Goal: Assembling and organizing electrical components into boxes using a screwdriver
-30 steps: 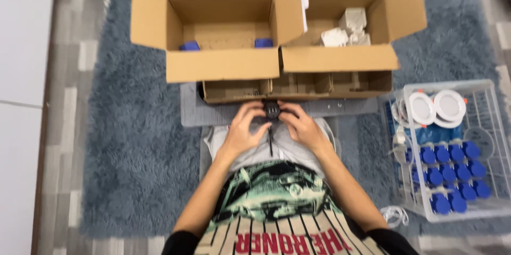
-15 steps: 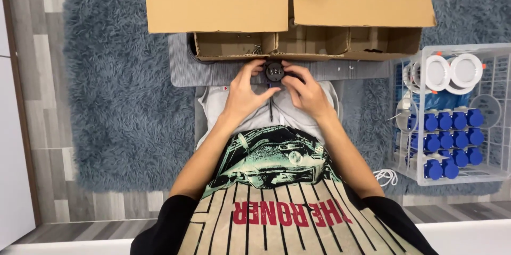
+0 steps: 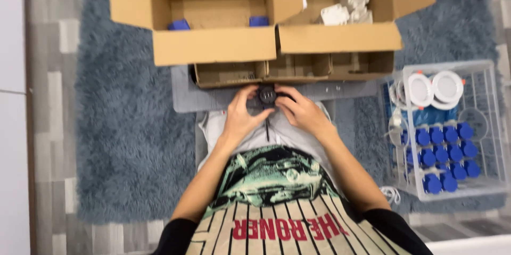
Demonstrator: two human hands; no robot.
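Hands on a small black part

Hands meet just below the low cardboard tray (image 3: 293, 69): left hand (image 3: 239, 119) and right hand (image 3: 301, 114) both pinch a small round black part (image 3: 266, 95), fingers closed around its sides. Right of the tray stands a wire basket (image 3: 495, 127) of blue caps (image 3: 442, 148).

left hand (image 3: 240, 118): I see it curled, fingers pinching inward | right hand (image 3: 302, 112): curled likewise, fingertips meeting the left's | forearms: bare, angled in from both sides, wrists close together
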